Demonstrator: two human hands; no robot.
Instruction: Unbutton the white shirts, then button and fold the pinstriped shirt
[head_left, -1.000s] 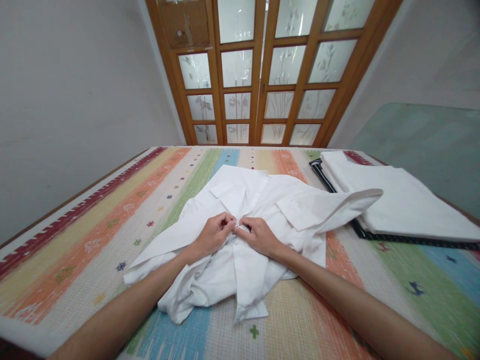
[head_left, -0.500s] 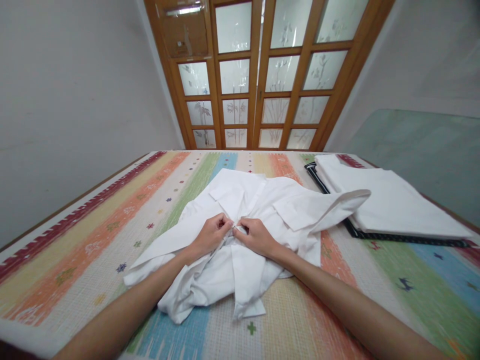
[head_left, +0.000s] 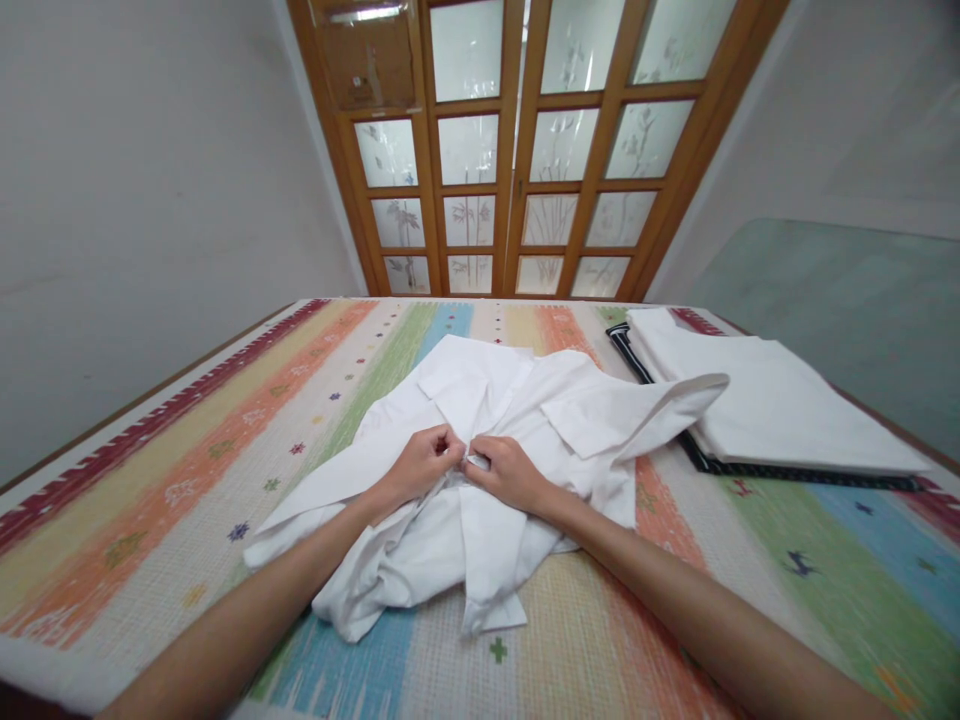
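Observation:
A crumpled white garment (head_left: 555, 400) lies spread on the striped, patterned cloth in the middle of the table. My left hand (head_left: 427, 460) pinches its fabric near the centre, fingers curled. Close beside it, my right hand (head_left: 506, 472) also pinches the white fabric, and the fingertips of the two hands nearly meet. What exactly lies between the fingertips is too small to tell. A loose flap of the garment hangs toward me below the hands, and another part sticks up at the right.
Folded white fabric (head_left: 780, 400) rests on a black item with white stripes (head_left: 630, 352) at the right of the table. The striped cloth (head_left: 187, 480) covers the table. Beyond its far edge stand wooden doors with glass panes (head_left: 510, 190); walls rise at both sides.
Both hands keep their pinch at the garment's centre with only slight finger movement. The whole view has shifted very slightly.

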